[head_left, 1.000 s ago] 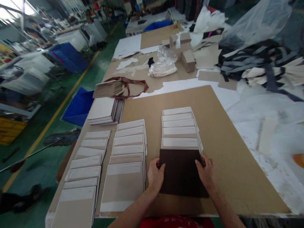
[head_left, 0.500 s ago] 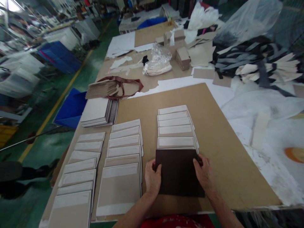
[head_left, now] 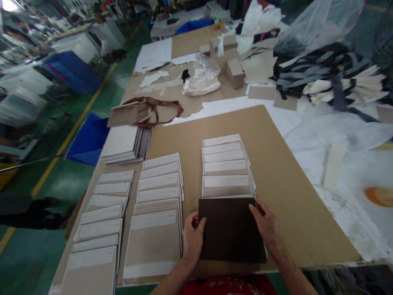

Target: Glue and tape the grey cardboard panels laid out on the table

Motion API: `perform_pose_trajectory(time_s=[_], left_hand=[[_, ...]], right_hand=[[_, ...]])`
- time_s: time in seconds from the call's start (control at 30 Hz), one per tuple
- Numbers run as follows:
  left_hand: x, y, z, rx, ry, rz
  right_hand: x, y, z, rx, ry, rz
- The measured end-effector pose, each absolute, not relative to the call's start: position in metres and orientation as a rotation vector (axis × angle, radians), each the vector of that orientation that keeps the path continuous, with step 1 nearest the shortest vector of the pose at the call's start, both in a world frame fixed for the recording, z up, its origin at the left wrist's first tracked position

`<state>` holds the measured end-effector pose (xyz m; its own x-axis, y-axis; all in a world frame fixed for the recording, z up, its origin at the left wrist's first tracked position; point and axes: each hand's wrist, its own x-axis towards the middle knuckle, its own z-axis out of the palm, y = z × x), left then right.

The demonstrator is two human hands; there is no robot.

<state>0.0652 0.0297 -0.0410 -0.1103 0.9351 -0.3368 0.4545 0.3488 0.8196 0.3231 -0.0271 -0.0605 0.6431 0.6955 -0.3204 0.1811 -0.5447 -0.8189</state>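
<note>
A dark brown rectangular panel (head_left: 231,229) lies at the near end of the right-hand row, gripped along its sides. My left hand (head_left: 193,235) pinches its left edge, thumb on top. At the upper right corner, my right hand (head_left: 266,221) is closed on the same panel. Just beyond it runs a row of overlapping beige panels with pale strips (head_left: 226,186). To the left is a second overlapping row of such panels (head_left: 155,233), and farther left a third row (head_left: 92,266). What lies under the dark panel is mostly hidden.
Brown board (head_left: 294,213) covers the worktable. A stack of panels (head_left: 119,141) and a bundle of beige pieces with a brown strap (head_left: 129,112) sit at the far left. Dark and grey strips (head_left: 319,78) heap at the right. A blue bin (head_left: 87,141) stands beside the table.
Both hands have drawn the dark panel a little toward me, so more of the beige panel beyond it shows. The grip stays the same.
</note>
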Motion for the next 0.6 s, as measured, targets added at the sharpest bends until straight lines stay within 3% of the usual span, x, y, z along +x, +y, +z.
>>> perform_pose_trajectory(time_s=[0.23,0.6], left_hand=[[0.058,0.015,-0.034,1.31,1.721,0.608],[0.064,0.011,-0.042,1.529,1.676,0.567]], right_hand=[[0.322,-0.038,-0.061,-2.062,-0.656,0.963],[0.305,-0.037,-0.048,-2.148,-0.949,0.667]])
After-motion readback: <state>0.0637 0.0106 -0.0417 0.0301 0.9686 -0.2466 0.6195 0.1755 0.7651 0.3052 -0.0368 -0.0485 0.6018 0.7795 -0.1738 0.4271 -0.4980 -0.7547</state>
